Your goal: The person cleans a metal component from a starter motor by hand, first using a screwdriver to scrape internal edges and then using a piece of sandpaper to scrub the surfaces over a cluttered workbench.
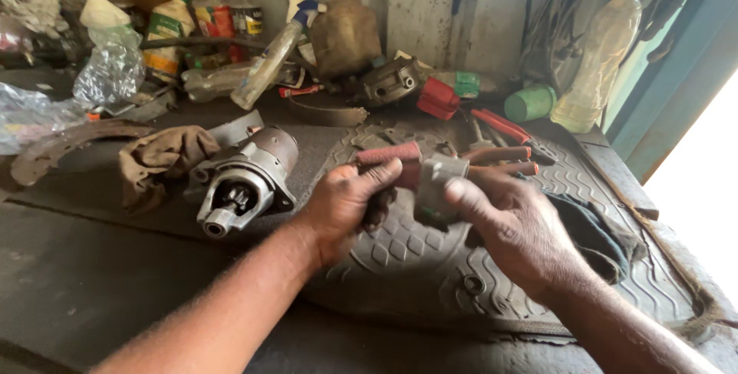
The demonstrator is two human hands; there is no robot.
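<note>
Grey motor part with reddish wound coils (430, 178): gripped between left hand (346, 209) and right hand (511, 224), both closed on it above a black rubber mat (430, 282). Starter motor (246, 178) lies just left of the left hand; red-handled pliers (503, 128) beyond the right hand

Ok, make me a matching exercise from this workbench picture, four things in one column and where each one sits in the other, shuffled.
Things:
1. starter motor
2. brown rag
3. green cup
4. grey part with red-brown coils

Places:
A. lying on its side near the back wall, at the right
B. held between the left hand and right hand
C. crumpled just left of the motor
D. on the bench, left of the hands

Pairs: 1-D, 2-C, 3-A, 4-B
</note>
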